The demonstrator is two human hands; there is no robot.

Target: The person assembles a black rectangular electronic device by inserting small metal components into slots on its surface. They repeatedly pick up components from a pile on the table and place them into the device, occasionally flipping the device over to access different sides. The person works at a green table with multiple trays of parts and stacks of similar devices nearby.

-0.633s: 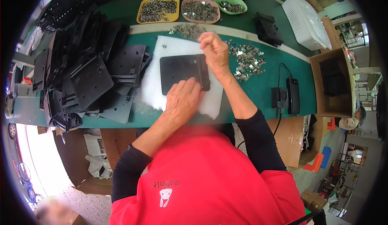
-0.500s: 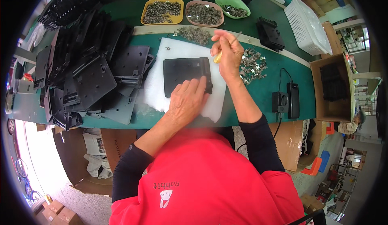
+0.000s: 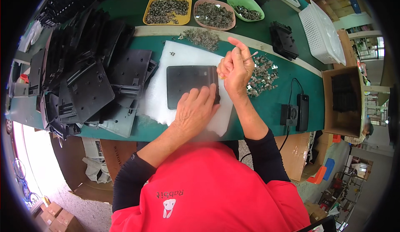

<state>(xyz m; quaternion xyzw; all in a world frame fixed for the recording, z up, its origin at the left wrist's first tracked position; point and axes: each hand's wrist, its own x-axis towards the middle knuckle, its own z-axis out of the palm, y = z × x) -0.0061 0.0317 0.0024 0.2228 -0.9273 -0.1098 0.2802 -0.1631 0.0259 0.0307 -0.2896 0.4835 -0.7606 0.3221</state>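
Observation:
A flat black plastic panel (image 3: 180,80) lies on a sheet of white foam (image 3: 156,91) in front of me. My left hand (image 3: 196,109) rests on its near right part, palm down with the fingers stretched out. Close to the panel's right edge, my right hand (image 3: 236,67) is raised with its fingers curled round a thin tool. That tool looks like a screwdriver; its slim metal shaft (image 3: 251,57) sticks out to the right, and its yellow handle is mostly hidden. A single small metal clip (image 3: 172,53) sits on the foam's far left corner.
Black panels (image 3: 89,90) are heaped at the left. Loose metal clips (image 3: 262,76) lie right of the foam, with another pile (image 3: 201,38) beyond it. Yellow (image 3: 189,17), pink (image 3: 199,21) and green (image 3: 259,14) trays hold small metal parts. A black adapter (image 3: 289,115) sits at the right.
My right hand has turned and come lower beside the panel, so the yellow handle is now mostly covered. My left hand stays on the panel. The whole view has shifted slightly.

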